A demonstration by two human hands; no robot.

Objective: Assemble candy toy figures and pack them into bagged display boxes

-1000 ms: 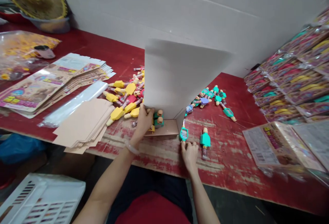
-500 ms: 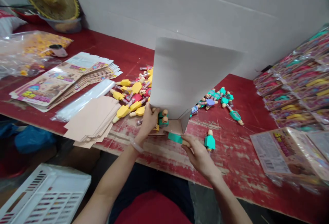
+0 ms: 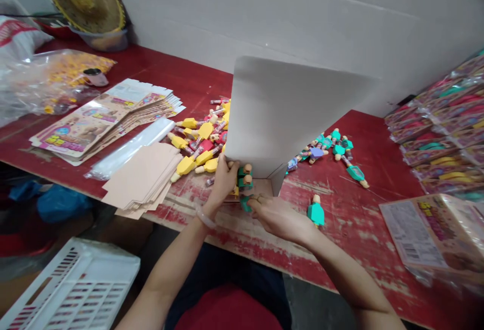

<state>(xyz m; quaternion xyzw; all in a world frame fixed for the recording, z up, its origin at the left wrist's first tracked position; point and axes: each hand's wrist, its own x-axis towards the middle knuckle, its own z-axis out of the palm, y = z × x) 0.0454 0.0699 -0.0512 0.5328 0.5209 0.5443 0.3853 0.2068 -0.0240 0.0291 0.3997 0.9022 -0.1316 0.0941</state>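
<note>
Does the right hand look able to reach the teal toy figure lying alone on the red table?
Probably yes: the right hand is close to that teal toy figure, and no object shows between them, though its fingers are on another figure.

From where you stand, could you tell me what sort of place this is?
Probably a small packing workshop: loose toy figures, stacks of printed cardboard cards, and sealed retail packs piled along a red worktable.

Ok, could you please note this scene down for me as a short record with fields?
left hand: gripping an upright white card panel
right hand: fingers on a teal toy figure
beside the hands: loose yellow toy figures, more teal toy figures
rest: tan card blanks, printed cards, white plastic crate, red table
</note>
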